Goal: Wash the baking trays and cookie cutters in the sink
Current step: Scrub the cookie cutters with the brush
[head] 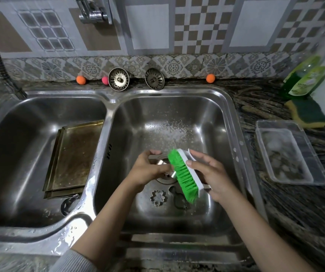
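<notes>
Cookie cutters of thin shiny metal are the job in hand: the left hand (147,169) pinches one small cutter (162,163) over the drain of the right steel sink basin (212,118), while the right hand (206,173) grips a white-backed green-bristled scrub brush (183,175) against it. A flower-shaped cutter (158,197) lies below; stacked brown baking trays (75,156) wait in the left basin. Next, I judge, comes rinsing this piece
</notes>
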### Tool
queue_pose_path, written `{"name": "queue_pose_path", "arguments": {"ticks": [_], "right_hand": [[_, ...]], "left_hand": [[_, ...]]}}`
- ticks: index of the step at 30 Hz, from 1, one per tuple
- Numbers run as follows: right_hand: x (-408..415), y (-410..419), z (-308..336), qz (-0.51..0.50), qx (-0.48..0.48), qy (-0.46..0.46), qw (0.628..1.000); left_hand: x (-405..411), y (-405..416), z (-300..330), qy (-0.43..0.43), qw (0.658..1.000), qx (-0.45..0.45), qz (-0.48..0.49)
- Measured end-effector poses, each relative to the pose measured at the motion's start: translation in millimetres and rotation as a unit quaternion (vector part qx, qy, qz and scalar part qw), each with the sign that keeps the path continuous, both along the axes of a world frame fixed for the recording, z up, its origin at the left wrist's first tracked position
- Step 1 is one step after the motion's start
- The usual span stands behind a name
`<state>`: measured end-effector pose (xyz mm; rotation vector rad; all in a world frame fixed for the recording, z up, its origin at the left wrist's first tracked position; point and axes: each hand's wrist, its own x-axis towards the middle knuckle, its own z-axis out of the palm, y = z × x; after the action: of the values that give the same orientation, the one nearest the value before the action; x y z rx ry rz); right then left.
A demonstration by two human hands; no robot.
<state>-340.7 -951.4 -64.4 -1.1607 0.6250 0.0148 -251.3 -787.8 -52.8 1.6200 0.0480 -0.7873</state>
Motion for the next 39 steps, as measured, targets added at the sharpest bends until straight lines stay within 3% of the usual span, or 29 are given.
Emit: {"name": "queue_pose_path", "arguments": {"ticks": [4,7,13,17,21,24,27,33,39], "right_hand": [[-1,18,-5,-0.126,0.063,0.025,0.990],[-1,25,-3,-0.162,0.074,0.036,0.983],[-5,30,1,-0.129,0.037,0.022,0.991],[1,19,-2,-0.135,0.032,0.052,0.989],[5,13,-11,-0.164,0.028,0.078,0.983],[2,10,-13,-0.186,0.037,0.077,0.979],[-8,17,-10,-0.132,0.029,0.074,0.988],[-1,11,-8,-0.171,0.027,0.086,0.981],[-2,24,-3,-0.111,0.012,0.079,0.991]], "left_hand": [[-20,-8,-7,0.000,0.990,-0.101,0.097],[-28,-9,-9,0.015,0.986,-0.140,0.094],[-24,-7,-13,0.039,0.982,-0.129,0.130],[-36,-4,-17,0.050,0.986,-0.156,0.039],[-47,0,-24,0.097,0.990,-0.104,-0.016],[-47,-6,-28,0.133,0.986,-0.090,0.042],[-36,-12,-23,0.169,0.970,-0.128,0.121],[-45,-16,-23,0.180,0.979,-0.090,0.016],[-27,-6,-19,0.188,0.972,-0.079,0.114]]}}
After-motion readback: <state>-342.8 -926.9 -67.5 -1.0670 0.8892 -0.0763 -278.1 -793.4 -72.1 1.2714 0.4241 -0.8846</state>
